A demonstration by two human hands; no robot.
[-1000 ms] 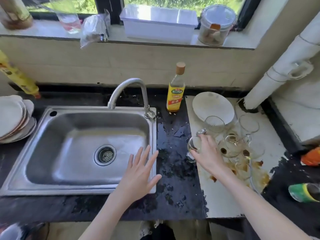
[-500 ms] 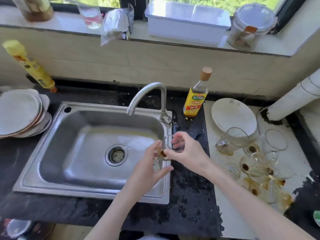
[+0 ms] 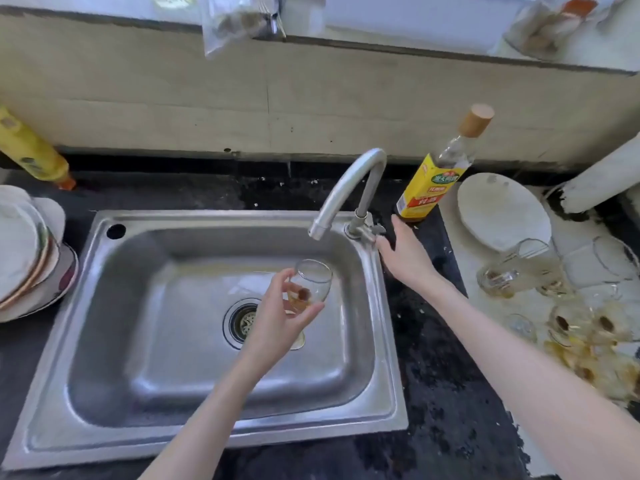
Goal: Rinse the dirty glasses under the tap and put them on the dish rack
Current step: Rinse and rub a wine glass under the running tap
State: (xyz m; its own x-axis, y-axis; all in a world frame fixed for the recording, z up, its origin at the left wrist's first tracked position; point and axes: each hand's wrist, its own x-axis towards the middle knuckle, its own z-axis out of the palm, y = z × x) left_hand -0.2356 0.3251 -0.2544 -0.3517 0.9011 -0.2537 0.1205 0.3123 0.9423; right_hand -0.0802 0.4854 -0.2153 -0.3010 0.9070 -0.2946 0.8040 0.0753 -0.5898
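Note:
My left hand (image 3: 277, 320) holds a clear dirty glass (image 3: 313, 282) with brown residue at its bottom, tilted over the steel sink (image 3: 173, 341), below and left of the tap spout (image 3: 317, 232). My right hand (image 3: 405, 254) reaches to the tap handle (image 3: 375, 230), fingers spread and touching it. No water runs from the curved tap (image 3: 356, 178). Several more dirty glasses (image 3: 554, 306) stand and lie on the stained white counter at the right.
A yellow-labelled bottle (image 3: 436, 178) stands just behind the tap. A white plate (image 3: 502, 213) lies by the glasses. Stacked plates (image 3: 24, 258) sit left of the sink, a yellow bottle (image 3: 31, 150) behind them. A white pipe (image 3: 606, 178) runs at the right.
The glass passed from my right hand to my left and moved over the sink basin. My right hand let go and went to the tap handle.

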